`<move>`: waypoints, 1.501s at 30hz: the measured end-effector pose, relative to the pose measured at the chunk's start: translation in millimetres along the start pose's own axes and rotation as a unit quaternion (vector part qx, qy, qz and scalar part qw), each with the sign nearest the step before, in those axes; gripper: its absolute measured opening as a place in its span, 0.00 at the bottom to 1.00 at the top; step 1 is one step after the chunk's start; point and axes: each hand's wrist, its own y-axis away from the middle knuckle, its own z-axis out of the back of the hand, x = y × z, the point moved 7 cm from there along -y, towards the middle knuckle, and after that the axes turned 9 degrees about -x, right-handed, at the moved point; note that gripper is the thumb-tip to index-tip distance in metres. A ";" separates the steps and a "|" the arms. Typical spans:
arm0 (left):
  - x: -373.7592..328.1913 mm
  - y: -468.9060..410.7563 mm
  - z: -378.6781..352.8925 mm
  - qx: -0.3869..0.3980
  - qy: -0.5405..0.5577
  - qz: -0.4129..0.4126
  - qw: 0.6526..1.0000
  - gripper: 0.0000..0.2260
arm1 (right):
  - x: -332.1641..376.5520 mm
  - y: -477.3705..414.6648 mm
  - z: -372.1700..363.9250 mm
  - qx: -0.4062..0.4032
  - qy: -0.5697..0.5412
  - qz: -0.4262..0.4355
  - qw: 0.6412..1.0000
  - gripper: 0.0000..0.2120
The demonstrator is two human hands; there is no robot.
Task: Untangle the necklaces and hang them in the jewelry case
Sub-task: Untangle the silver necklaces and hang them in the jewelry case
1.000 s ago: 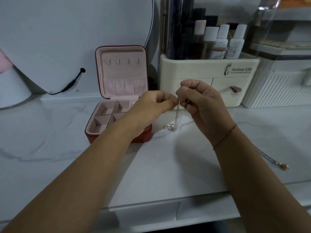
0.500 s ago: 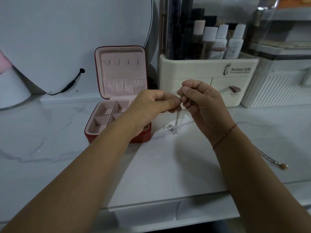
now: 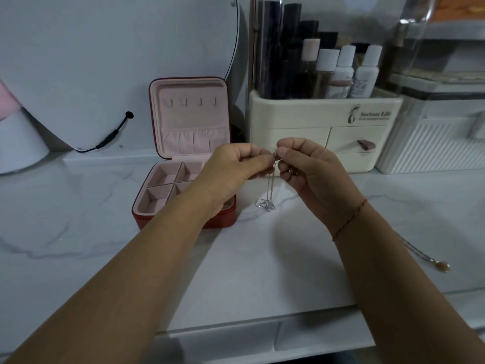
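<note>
In the middle of the frame we pinch the top of a silver necklace with both hands. The left hand and right hand have their fingertips pressed together on it. Its chain hangs down to its pendant at the marble countertop. A second necklace lies well apart at the right edge. The open red jewelry case at centre left shows four bare hooks in its lid. We judge the two necklaces separated, with both hangings left.
</note>
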 end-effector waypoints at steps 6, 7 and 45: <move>2.3 -1.0 1.1 -0.012 -0.017 0.009 1.000 0.03 | 0.6 0.8 -2.6 0.012 -0.015 0.001 1.000 0.07; 2.1 -0.6 0.8 -0.010 -0.014 0.009 1.000 0.03 | 0.9 1.2 -3.3 0.018 -0.019 0.001 1.000 0.07; 3.1 -1.4 -1.1 -0.003 0.012 0.023 1.000 0.07 | -5.1 2.8 -6.1 0.036 -0.026 -0.047 0.998 0.06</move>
